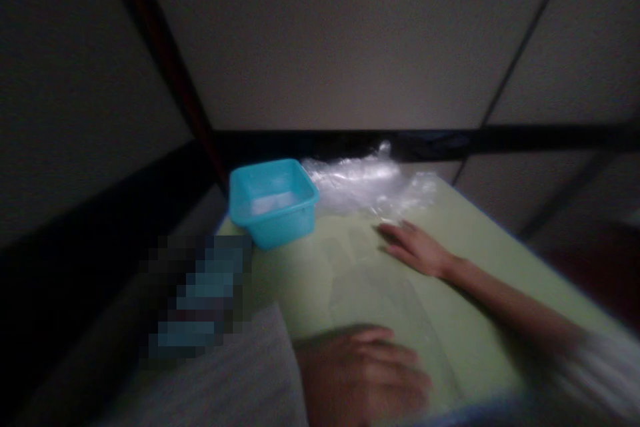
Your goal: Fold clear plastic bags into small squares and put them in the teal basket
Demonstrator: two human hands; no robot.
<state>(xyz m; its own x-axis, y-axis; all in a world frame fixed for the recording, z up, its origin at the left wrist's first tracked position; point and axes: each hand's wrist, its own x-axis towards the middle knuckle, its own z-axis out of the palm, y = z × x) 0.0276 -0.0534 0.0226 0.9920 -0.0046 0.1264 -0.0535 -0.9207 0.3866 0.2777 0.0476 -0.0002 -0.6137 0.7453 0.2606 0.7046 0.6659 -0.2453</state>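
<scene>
My left hand [365, 373] is low in the view, slightly blurred, with its fingers stretched out over the near part of a flat clear plastic sheet or bag [367, 290]. Farther out, my right hand [420, 250] rests palm down on the table, fingers extended. Its fingertips are by the far right part of the flat plastic and just short of a crumpled heap of clear plastic [370, 187]. Neither hand shows anything in its grip. Whether the flat plastic is a sheet or a bag, I cannot tell.
A turquoise plastic basin [283, 227] stands at the table's far left corner, with something whitish [273, 203] inside. The yellow-green table [470, 233] ends near a panelled wall [340, 40]. A pixelated patch [210, 287] covers something left of the table.
</scene>
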